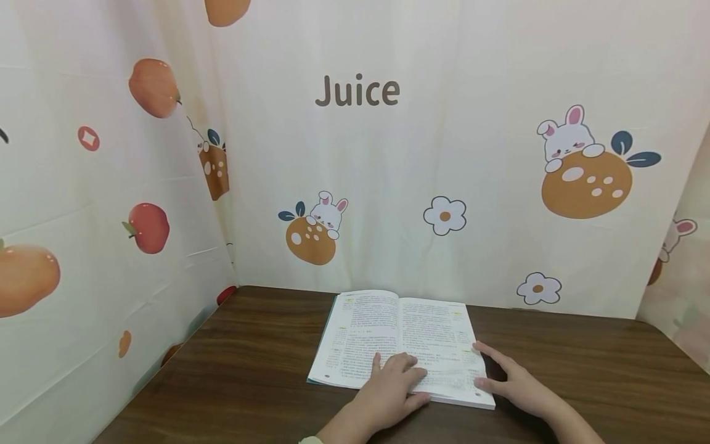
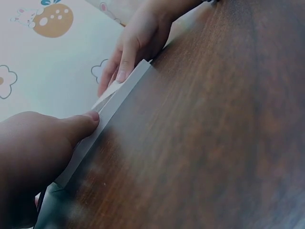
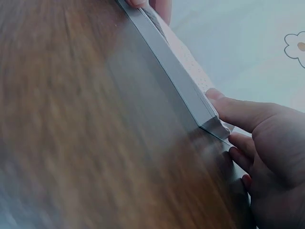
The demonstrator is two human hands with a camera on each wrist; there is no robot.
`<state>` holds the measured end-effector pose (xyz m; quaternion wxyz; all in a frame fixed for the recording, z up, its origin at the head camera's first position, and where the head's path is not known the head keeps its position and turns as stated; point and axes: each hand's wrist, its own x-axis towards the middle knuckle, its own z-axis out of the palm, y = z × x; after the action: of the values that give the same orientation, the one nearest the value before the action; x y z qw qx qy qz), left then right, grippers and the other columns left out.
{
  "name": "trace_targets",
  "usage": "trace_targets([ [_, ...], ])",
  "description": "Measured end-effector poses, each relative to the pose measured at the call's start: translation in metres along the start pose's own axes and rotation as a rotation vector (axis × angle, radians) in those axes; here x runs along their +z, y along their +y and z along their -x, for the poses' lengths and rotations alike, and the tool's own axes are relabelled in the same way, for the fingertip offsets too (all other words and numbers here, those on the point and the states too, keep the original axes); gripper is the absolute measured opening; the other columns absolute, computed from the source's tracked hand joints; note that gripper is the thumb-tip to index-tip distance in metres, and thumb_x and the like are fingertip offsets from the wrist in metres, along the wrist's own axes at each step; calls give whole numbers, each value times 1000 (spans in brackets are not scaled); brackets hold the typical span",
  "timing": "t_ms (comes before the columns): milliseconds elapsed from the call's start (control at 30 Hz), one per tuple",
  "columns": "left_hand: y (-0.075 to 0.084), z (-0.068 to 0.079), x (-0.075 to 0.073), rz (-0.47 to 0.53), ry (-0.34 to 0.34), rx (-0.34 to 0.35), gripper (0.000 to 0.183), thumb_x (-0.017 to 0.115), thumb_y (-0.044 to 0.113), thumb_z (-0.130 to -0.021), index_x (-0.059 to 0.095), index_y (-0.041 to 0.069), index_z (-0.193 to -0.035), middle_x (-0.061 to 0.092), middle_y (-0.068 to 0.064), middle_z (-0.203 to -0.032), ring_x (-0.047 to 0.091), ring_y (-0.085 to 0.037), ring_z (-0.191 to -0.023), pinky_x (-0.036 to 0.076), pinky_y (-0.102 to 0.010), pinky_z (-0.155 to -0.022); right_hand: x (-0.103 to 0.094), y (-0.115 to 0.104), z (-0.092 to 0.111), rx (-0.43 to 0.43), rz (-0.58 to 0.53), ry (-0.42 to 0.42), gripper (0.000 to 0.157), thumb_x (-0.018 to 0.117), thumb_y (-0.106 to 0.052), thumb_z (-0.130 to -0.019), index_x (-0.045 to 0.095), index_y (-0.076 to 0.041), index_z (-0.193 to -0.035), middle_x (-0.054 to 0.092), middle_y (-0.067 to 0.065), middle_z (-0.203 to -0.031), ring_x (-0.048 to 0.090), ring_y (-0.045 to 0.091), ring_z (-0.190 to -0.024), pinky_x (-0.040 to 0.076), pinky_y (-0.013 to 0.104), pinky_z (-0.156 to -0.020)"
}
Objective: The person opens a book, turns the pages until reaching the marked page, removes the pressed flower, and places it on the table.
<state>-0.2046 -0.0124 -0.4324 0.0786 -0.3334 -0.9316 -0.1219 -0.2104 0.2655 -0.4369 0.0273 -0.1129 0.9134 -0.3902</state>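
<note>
An open book (image 1: pixel 377 317) with printed pages lies on the dark wooden table. My left hand (image 1: pixel 388 391) rests over its lower middle, fingers spread on the right-hand page and thumb at the lower edge. In the left wrist view, the left thumb (image 2: pixel 88 121) lies against the book's page edges (image 2: pixel 116 102). My right hand (image 1: pixel 518 382) is at the book's right side, thumb and index finger apart. The right wrist view has its thumb (image 3: pixel 219 98) touching the top page near the corner, other fingers beside the page block (image 3: pixel 183 76). The uppermost page stands slightly raised from the block.
The brown table (image 1: pixel 233 364) extends to both sides of the book. Behind it hangs a pale curtain (image 1: pixel 383 166) printed with fruit, rabbits, flowers and the word "Juice"; another patterned curtain (image 1: pixel 94 185) borders the left side.
</note>
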Motion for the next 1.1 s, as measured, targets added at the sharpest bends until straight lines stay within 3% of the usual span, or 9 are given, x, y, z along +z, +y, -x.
trace_targets([
  [167, 0, -1, 1, -6, 24, -17, 40, 43, 52, -92, 60, 28, -120, 48, 7, -131, 38, -13, -127, 28, -61, -99, 5, 0, 0, -14, 90, 62, 71, 65, -40, -83, 38, -5, -139, 35, 29, -139, 27, 53, -125, 26, 70, -90],
  [333, 0, -3, 3, -16, 74, -43, 26, 50, 40, -94, 63, 28, -113, 52, 12, -126, 42, -9, -124, 31, -59, -99, 6, -2, -1, 28, 114, 69, 71, 60, -44, -86, 35, -7, -141, 34, 30, -139, 27, 54, -124, 28, 70, -88],
  [500, 0, -5, 3, -6, 97, -61, 21, 54, 29, -92, 63, 27, -112, 55, 13, -124, 45, -7, -122, 32, -58, -98, 3, -8, -1, 81, 37, 38, 65, 37, -46, -97, 25, -4, -145, 25, 28, -145, 20, 53, -128, 21, 72, -91],
  [600, 0, -7, 3, 26, 117, -83, 28, 54, 23, -92, 59, 23, -120, 58, 9, -122, 49, -9, -118, 33, -57, -98, 2, -9, -1, 96, -24, 27, 64, 25, -45, -99, 21, -2, -146, 20, 26, -147, 13, 51, -131, 13, 73, -93],
  [733, -1, -8, 4, 65, 195, -86, 57, 56, 15, -89, 36, 19, -142, 57, -1, -125, 52, -13, -116, 38, -54, -96, 3, -6, -2, 64, 30, 34, 67, 41, -44, -96, 24, -1, -144, 24, 27, -145, 19, 52, -130, 20, 72, -92],
  [867, -5, -7, 6, 38, 356, -14, 87, 62, 6, -79, 11, 17, -149, 36, -8, -143, 44, -22, -124, 42, -47, -94, 4, -3, -1, 34, 123, 46, 76, 61, -41, -86, 28, -2, -143, 29, 30, -142, 25, 54, -125, 27, 71, -88],
  [1000, -7, -8, 7, -13, 506, 37, 100, 65, 0, -68, 8, 15, -149, 11, -13, -152, 28, -29, -133, 39, -48, -96, 4, -3, -2, 35, 138, 46, 78, 64, -41, -84, 29, -4, -143, 29, 31, -141, 26, 55, -124, 27, 72, -87],
  [1100, -8, -8, 7, -52, 548, 16, 102, 66, -1, -66, 8, 18, -149, 3, -14, -153, 15, -28, -138, 35, -51, -99, 4, -3, -2, 46, 136, 41, 79, 64, -41, -84, 28, -5, -144, 28, 31, -141, 25, 55, -124, 27, 72, -87],
])
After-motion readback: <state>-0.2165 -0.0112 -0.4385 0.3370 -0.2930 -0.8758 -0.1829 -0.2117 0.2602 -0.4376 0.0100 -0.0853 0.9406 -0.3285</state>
